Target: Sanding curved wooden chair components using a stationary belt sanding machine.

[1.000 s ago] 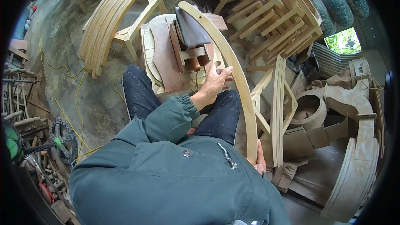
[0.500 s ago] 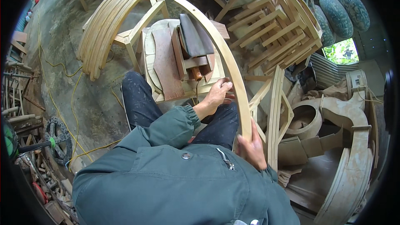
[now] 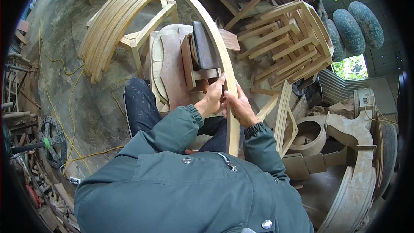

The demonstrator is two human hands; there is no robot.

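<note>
A long, pale curved wooden strip stands tilted before me, its lower end close to my jacket and its far end beside a stack of similar strips. My left hand is closed against the strip's left side. On the right side my right hand grips the same piece, thumb across its face; some fingers are hidden behind it. Just beyond my hands, a low wooden stand carries a brown shaped board and a small wooden box with a dark flat slab leaning in it.
The stacked curved strips rest on a wooden frame at far left. Slatted wooden frames stand at far right. Dusty machinery with a curved duct is close on the right. A yellow cord crosses the floor; a spoked wheel lies left.
The right hand has moved up the strip from its lower end to beside the left hand. The strip has shifted left and toward me, and the left hand now presses against it.
</note>
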